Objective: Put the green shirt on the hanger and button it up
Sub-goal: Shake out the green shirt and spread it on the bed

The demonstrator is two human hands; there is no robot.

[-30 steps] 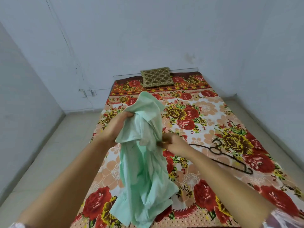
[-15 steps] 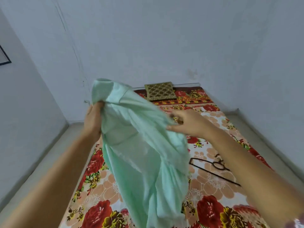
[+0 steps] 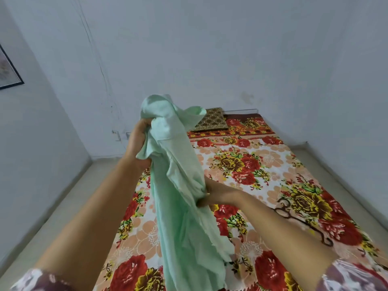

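The person is holding the green shirt (image 3: 180, 206) up in the air, left of the hanger (image 3: 304, 223) and well apart from it. The hanger is lying flat on the floral bed (image 3: 273, 164). The left hand (image 3: 137, 141) is gripping the bunched top of the shirt, higher than the hanger. The right hand (image 3: 216, 193) is pinching a fold lower down, on the side nearer the hanger. The cloth is hanging limp and creased, so it is probably light, soft and a little slick. It would likely be best taken by the collar and shoulder seams, which are not clearly showing in the bunch.
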